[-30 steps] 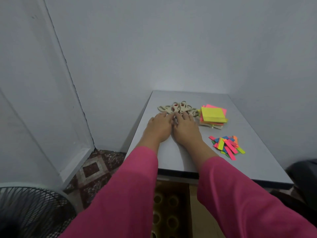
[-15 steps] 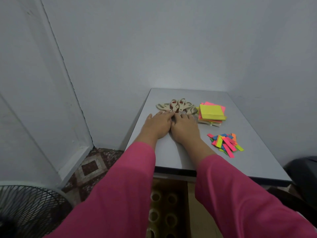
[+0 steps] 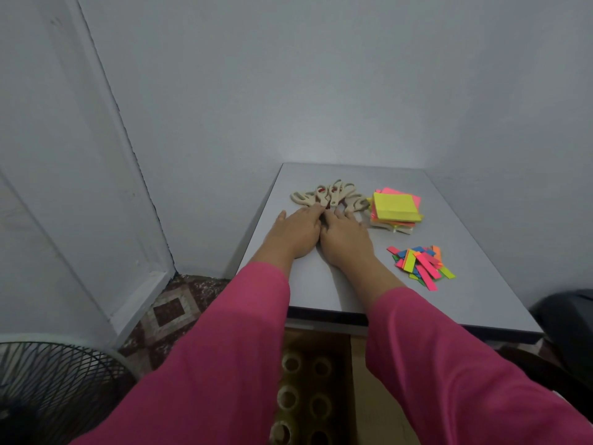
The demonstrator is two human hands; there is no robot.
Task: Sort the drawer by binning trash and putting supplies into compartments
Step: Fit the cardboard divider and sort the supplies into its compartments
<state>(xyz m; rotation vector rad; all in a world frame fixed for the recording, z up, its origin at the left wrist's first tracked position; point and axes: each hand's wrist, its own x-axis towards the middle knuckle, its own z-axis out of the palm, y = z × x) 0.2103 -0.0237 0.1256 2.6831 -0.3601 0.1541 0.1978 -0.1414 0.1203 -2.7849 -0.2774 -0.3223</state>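
Both hands lie flat, palm down and side by side on the grey table (image 3: 481, 303). My left hand (image 3: 296, 231) and my right hand (image 3: 345, 237) have straight fingers whose tips touch a pile of several beige-handled scissors (image 3: 327, 195) at the table's far side. A stack of sticky notes (image 3: 396, 210), yellow on top with pink and orange below, sits to the right of the scissors. Nearer me on the right lies a heap of small coloured paper strips (image 3: 422, 266).
Below the table's front edge an open drawer (image 3: 308, 396) shows several tape rolls. A black fan grille (image 3: 48, 393) stands at lower left on a patterned floor. A dark object (image 3: 568, 319) sits at the right edge. Walls close in behind and to the right.
My hands stay flat in the same spot by the scissors. Only the camera view has shifted slightly.
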